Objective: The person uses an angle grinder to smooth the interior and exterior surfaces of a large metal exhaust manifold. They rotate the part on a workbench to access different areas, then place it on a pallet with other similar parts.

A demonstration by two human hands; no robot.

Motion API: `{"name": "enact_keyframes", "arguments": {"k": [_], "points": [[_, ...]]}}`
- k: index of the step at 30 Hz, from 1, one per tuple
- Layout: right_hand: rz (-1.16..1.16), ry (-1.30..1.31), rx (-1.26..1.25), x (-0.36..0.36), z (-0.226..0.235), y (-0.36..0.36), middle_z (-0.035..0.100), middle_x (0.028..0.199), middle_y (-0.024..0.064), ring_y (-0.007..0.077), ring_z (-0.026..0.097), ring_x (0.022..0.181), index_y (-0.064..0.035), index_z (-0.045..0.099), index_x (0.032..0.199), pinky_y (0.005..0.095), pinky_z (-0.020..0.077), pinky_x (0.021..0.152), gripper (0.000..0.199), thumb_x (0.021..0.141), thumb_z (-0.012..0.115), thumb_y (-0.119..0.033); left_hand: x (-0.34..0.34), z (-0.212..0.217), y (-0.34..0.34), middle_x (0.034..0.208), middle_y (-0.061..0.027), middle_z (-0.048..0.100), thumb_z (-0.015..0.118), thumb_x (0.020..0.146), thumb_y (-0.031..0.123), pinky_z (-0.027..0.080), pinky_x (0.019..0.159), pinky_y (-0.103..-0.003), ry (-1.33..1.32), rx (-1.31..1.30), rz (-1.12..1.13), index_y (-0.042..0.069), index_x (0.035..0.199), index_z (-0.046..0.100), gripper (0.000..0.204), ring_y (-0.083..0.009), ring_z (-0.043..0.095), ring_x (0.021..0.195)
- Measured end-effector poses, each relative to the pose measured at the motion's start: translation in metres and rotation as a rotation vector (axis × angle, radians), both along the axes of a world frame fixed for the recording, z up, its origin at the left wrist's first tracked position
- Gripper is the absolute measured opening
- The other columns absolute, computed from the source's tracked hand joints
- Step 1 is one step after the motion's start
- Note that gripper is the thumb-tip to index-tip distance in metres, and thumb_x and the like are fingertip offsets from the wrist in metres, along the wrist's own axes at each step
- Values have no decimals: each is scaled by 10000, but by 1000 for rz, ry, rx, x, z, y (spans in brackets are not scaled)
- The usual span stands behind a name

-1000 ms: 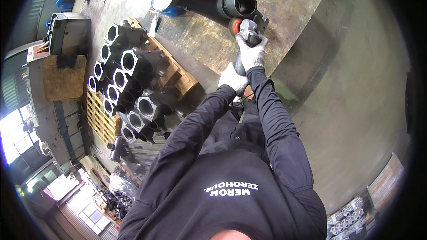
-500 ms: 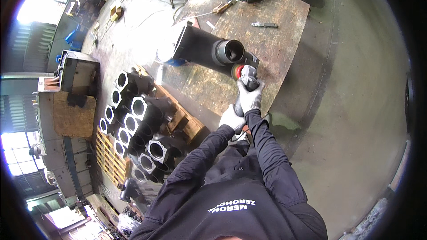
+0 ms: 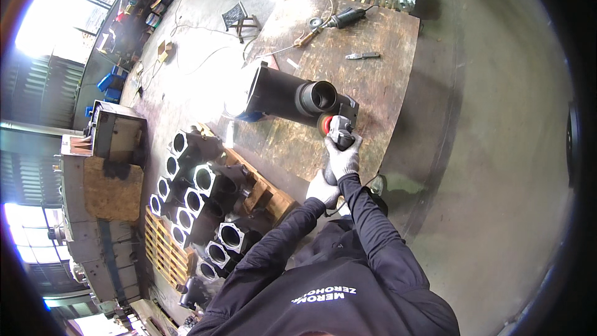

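Both my hands, in white gloves, are closed on an angle grinder with a grey head and a red disc. My right hand wraps round its front near the head. Behind it, my left hand grips the dark rear body. The disc meets the near side of a black cast metal pipe housing, close below its round upright opening. This housing lies on a worn wooden board. Something blue shows under its left end, where glare washes out the detail.
A second grinder with a cord and a pair of pliers or a similar hand tool lie farther back on the board. Several black flanged castings stand on wooden pallets at left. Beyond the board is a folding stool.
The whole view has tilted, so the board and castings sit lower in the picture. My hands still hold the grinder, its disc at nearly the same spot by the round opening.
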State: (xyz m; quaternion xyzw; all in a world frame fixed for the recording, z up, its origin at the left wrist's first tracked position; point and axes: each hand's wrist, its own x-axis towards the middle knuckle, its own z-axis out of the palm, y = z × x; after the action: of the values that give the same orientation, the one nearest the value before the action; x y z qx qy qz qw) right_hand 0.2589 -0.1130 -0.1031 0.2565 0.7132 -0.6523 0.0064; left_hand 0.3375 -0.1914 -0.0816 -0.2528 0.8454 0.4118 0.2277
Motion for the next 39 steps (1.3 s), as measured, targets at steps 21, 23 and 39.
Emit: {"name": "enact_keyframes", "arguments": {"k": [21,23,39], "points": [[120,-27,81,-13,-10,-15,673,1148,240,441,667,1049,-144,378,1348,506,525,880,832,732,859,-429,-5,-18,-9,1134,-261,685,818,685,516,519,922,-423,89,-5,41,-9,1164,567,755,-375,670,1096],[108,-65,51,-15,-17,-13,671,1149,244,446,664,1052,-143,374,1353,507,521,883,840,731,856,-438,-11,-23,-9,1135,-260,685,819,677,519,518,928,-419,86,-15,36,-13,1167,572,765,-373,669,1098],[41,-83,72,-61,-23,23,670,1116,225,411,683,990,-119,417,1265,499,531,843,781,709,881,-412,-58,-69,15,1185,-261,672,776,719,547,503,962,-428,50,110,-7,-18,1242,573,796,-383,646,1144]]}}
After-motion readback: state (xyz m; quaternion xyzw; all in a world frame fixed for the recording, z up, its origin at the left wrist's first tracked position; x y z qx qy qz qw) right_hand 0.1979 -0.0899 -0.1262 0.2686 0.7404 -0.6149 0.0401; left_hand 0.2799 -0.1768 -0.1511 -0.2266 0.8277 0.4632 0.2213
